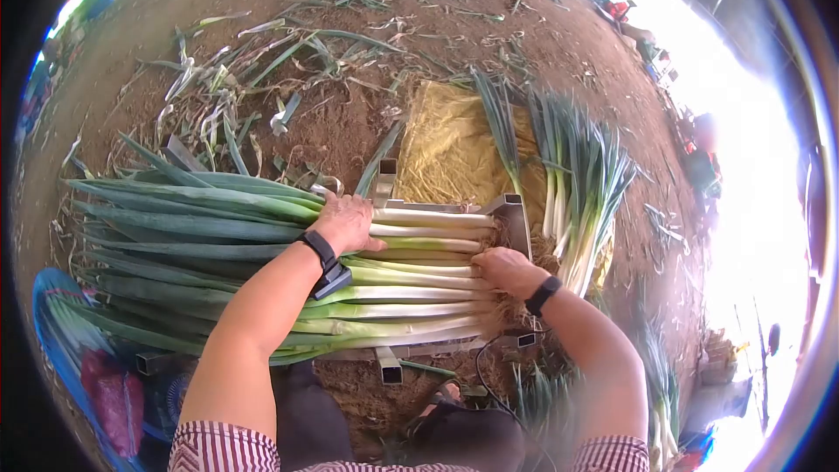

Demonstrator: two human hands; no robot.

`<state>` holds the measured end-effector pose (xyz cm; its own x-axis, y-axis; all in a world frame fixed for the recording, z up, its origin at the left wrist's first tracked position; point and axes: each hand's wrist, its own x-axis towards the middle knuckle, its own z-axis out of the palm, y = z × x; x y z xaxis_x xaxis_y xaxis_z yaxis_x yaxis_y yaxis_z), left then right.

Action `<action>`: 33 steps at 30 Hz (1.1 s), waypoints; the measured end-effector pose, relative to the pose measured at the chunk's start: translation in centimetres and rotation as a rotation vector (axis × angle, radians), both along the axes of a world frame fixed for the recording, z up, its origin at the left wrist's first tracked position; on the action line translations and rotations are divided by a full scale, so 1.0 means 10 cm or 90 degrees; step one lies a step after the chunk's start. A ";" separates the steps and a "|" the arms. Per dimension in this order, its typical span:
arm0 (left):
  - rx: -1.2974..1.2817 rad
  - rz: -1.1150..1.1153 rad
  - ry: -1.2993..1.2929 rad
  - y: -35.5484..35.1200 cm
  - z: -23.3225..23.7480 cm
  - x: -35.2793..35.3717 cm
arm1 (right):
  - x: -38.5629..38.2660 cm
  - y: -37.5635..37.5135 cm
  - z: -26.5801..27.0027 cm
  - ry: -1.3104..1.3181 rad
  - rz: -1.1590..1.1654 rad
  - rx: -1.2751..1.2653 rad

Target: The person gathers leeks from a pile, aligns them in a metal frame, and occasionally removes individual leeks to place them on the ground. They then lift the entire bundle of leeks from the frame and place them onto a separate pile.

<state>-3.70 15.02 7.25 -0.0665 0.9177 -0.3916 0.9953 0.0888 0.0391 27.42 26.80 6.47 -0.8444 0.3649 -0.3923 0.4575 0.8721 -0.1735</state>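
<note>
A row of leeks point(419, 277) lies side by side across a metal frame point(518, 232), green leaves to the left and white stems with roots to the right. My left hand point(345, 220) grips leeks on the upper side of the row, where green turns to white, its thumb stretched along a stem. At the root end, my right hand point(507, 271) is closed around a leek's end, fingers bent; the exact hold is partly hidden. Some roots are covered by the right hand.
More leeks point(572, 183) lie right of the frame, partly on a yellow sheet point(446, 144). Leaf scraps point(227, 79) litter the dirt floor. A pink net bag point(112, 402) sits at lower left. A black cable point(481, 367) hangs by my right leg.
</note>
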 end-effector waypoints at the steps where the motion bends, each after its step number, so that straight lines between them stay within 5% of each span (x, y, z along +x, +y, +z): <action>1: 0.002 0.000 0.002 0.00 -0.01 0.00 | -0.05 -0.03 0.00 -0.035 0.012 0.034; 4: -0.005 -0.001 -0.004 0.01 -0.04 -0.01 | -0.24 -0.13 0.08 -0.150 0.074 0.135; 10: 0.017 -0.009 0.005 -0.01 -0.05 -0.02 | -0.11 -0.23 0.01 -0.117 0.177 0.153; 17: 0.031 -0.005 -0.008 -0.01 -0.02 -0.02 | -0.09 -0.38 -0.03 -0.079 0.055 0.144; 20: 0.049 -0.011 -0.019 -0.03 -0.04 -0.05 | -0.31 -0.51 0.17 -0.063 0.067 0.265; 25: 0.039 0.003 -0.029 -0.01 -0.12 -0.04 | -1.08 -0.85 0.15 0.079 -0.024 -0.093; 27: 0.029 -0.005 -0.026 0.01 -0.07 -0.05 | -1.31 -1.02 -0.24 0.118 -0.087 -0.165; 33: 0.030 -0.012 -0.015 0.02 -0.07 -0.03 | -1.38 -1.42 -0.19 0.252 -0.083 -0.107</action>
